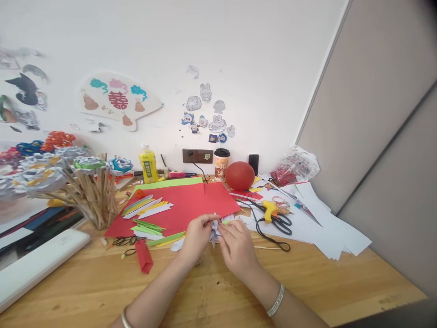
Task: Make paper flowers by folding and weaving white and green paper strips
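Observation:
Above the front of the wooden table, my left hand (197, 236) and my right hand (239, 248) are closed from both sides on a small white folded-paper flower (214, 233). A bit of green shows near my right fingertips, and my fingers hide much of the flower. Left of my hands lie folded green paper strips (148, 228) and white-and-yellow paper strips (150, 207) on a large red paper sheet (184, 200). A small folded red paper piece (144, 256) lies nearer me, beside black-handled scissors (124, 241).
To the right, a yellow glue gun (270, 212) with its black cable lies by more scissors (282, 224) on white paper sheets (327, 223). Behind stand a red balloon (240, 176), a lidded cup (221, 164) and a yellow bottle (148, 165). Paper flowers on sticks (99, 200) stand left.

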A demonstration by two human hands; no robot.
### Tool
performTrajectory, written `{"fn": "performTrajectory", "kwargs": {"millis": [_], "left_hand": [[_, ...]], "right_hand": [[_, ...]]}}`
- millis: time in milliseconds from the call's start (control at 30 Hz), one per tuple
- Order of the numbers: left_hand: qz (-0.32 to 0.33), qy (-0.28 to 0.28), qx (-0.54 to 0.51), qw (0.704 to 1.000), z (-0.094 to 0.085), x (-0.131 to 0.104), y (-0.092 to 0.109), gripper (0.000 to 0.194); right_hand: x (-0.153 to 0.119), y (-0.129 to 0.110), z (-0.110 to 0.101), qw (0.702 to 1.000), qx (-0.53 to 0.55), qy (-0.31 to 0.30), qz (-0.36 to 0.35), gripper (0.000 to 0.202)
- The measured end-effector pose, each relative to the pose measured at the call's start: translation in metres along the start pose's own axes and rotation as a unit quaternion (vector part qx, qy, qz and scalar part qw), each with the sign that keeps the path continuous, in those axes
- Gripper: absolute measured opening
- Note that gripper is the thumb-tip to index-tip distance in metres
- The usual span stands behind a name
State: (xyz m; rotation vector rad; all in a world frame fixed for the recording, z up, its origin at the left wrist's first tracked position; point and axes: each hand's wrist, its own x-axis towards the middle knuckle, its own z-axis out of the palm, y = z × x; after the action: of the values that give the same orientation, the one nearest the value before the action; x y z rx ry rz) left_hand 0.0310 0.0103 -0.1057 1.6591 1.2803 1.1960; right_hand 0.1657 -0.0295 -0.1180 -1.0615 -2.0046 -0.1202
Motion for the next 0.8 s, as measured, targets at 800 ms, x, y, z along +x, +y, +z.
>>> {"fn": "performTrajectory", "kwargs": {"millis": [800], "left_hand": [[-0.18,0.045,-0.292,0.938,0.001,0.005,-0.005,0.024]], "right_hand": [[-0.002,0.008,0.009,0.998,0.056,0.022,0.023,0.037]]}}
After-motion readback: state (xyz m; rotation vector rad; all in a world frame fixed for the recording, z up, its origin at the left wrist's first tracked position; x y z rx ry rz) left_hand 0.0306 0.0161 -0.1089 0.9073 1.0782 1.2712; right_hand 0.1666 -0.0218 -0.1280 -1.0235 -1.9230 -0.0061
